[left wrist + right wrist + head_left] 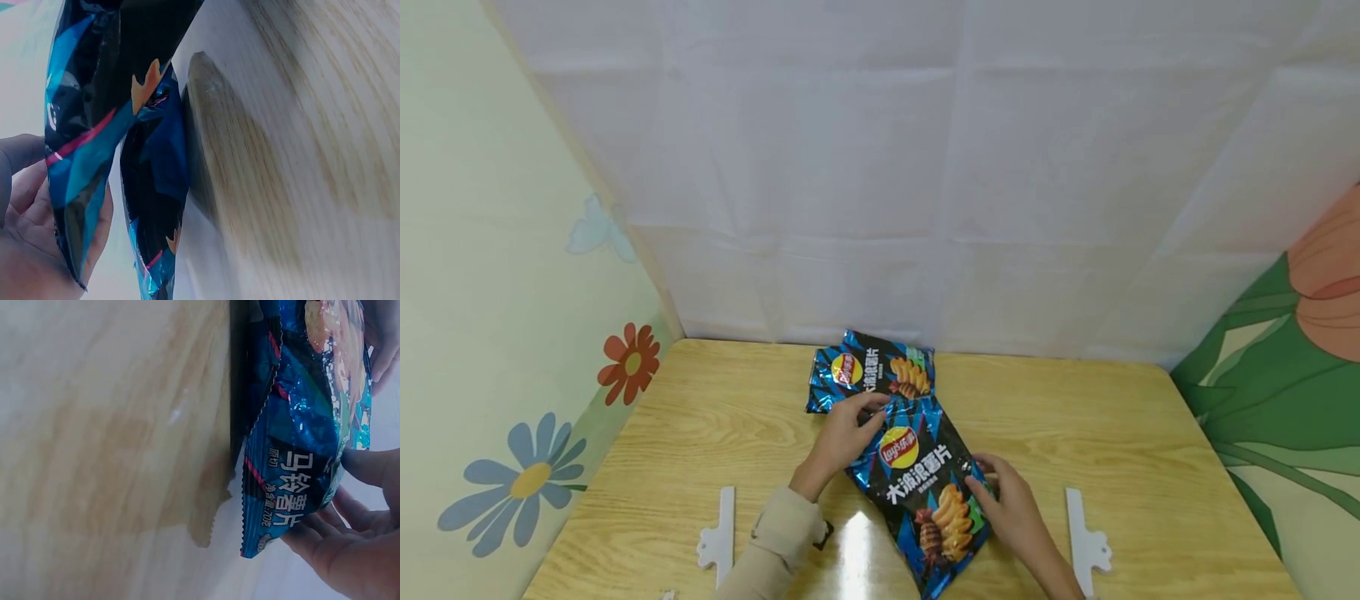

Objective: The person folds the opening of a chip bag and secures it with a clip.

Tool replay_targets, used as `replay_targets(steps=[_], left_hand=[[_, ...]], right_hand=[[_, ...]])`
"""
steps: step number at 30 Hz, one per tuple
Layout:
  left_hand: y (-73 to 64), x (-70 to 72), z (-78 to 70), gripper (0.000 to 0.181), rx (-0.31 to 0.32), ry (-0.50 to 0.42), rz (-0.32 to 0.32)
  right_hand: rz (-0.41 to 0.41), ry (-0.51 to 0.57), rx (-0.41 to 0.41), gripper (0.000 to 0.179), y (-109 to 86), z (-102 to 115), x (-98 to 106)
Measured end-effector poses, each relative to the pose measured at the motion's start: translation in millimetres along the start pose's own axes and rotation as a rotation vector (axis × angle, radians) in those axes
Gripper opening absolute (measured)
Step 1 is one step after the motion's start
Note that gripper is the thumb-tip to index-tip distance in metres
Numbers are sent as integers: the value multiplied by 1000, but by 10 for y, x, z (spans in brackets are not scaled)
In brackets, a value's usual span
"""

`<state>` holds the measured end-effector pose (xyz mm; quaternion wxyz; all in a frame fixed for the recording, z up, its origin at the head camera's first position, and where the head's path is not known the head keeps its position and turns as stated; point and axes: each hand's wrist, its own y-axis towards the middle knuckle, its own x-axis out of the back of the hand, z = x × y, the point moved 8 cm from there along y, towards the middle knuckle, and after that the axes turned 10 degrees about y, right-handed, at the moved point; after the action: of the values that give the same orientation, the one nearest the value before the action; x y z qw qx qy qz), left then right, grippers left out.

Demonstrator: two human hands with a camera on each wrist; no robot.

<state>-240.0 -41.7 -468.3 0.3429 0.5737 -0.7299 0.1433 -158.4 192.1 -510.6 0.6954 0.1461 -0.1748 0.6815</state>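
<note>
Between both hands is a black-and-blue bag of Lay's potato chips point(917, 492), tilted, with its printed front facing up. My left hand point(850, 429) pinches its upper left corner, the thumb on the front; the palm point(37, 250) shows behind the foil in the left wrist view. At the bag's right edge my right hand point(1011, 504) grips with the thumb on the front and the fingers underneath. A matching second chip bag point(872, 367) lies sideways behind it, partly covered by the held bag's top. In the right wrist view the held bag's lower end stands off the wooden table point(125, 456).
A white plastic clip-like piece point(718, 533) lies on the left of the table, and a similar white piece point(1084, 537) on the right. White cloth point(850, 167) hangs at the table's back edge. Painted walls flank both sides.
</note>
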Motion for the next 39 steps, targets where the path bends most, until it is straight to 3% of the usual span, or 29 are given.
replay_targets(steps=[9, 18, 23, 31, 39], left_hand=[[-57, 16, 38, 23, -5, 7, -42], [-124, 15, 101, 21, -9, -23, -73], [-168, 1, 161, 22, 16, -32, -85], [-259, -3, 192, 20, 43, -50, -139], [-323, -70, 258, 28, 114, -177, -90]], right_hand=[[-59, 78, -1, 35, -63, -68, 51], [-74, 73, -40, 33, -119, -70, 88], [-73, 69, -92, 33, -143, -113, 103], [-115, 93, -94, 32, -223, -147, 151], [-146, 100, -179, 33, -286, -255, 171]])
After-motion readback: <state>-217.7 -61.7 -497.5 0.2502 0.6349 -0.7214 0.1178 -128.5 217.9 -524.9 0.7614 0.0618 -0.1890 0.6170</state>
